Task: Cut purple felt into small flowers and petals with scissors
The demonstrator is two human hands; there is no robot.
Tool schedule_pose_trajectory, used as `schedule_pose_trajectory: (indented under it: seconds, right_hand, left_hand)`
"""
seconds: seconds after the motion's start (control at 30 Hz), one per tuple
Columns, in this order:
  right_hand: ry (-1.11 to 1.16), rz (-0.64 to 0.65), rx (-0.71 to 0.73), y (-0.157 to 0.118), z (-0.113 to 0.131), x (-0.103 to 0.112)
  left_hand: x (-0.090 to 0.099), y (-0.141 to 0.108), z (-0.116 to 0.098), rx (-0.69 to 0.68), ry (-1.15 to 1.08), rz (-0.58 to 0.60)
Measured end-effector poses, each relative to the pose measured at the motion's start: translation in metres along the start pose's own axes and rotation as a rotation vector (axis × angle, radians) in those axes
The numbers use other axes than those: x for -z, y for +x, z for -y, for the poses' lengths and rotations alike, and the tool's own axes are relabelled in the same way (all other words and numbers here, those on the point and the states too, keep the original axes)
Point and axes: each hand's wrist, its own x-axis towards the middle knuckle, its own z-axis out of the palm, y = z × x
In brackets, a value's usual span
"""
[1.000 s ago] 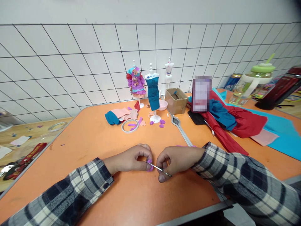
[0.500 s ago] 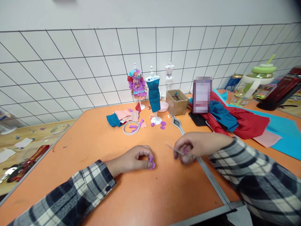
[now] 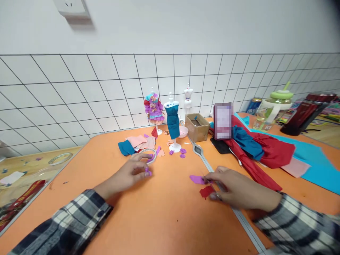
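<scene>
My left hand [image 3: 131, 171] is at the ring of tape [image 3: 154, 156], its fingers apart around a small purple scrap [image 3: 148, 172] near the thumb; the hold is unclear. My right hand [image 3: 225, 186] pinches something near a purple piece [image 3: 197, 179] and a red piece [image 3: 206, 191], fingers closed; the exact grip is blurred. Behind the hands stands a small dress form in teal [image 3: 173, 122], with little purple pieces [image 3: 182, 151] near its base. Peach and teal cloth scraps [image 3: 138, 141] lie behind the tape.
A dressed purple form [image 3: 155, 109], a bare white form [image 3: 188, 97], a pink bowl [image 3: 183, 132] and a cardboard box [image 3: 197, 128] stand at the back. Rightward are a phone [image 3: 223, 121], red cloth [image 3: 276, 148], a green-lidded jug [image 3: 273, 108] and a dark red bottle [image 3: 305, 115].
My left hand has moved left and forward to the tape. The right hand has shifted, and purple and red pieces now show by its fingertips. The camera view has tilted up.
</scene>
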Motion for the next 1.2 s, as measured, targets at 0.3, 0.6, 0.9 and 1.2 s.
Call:
schedule_pose_trajectory:
  seconds: [0.3,0.6,0.9,1.2]
  right_hand:
    - [0.027,0.038,0.331,0.136,0.061,-0.012]
    - [0.061,-0.121,0.239,0.161,0.066,-0.031]
    - [0.258,-0.260,0.193,0.147,0.063,-0.023]
    - [0.394,-0.141,0.300,0.096,0.068,0.019]
  left_hand:
    - [0.010,0.009,0.040,0.018,0.177,0.024]
    - [0.006,0.012,0.045,0.147,-0.161,-0.150]
    - [-0.003,0.007,0.033,-0.048,0.077,-0.048]
    - [-0.020,-0.011,-0.020,0.008,-0.261,-0.172]
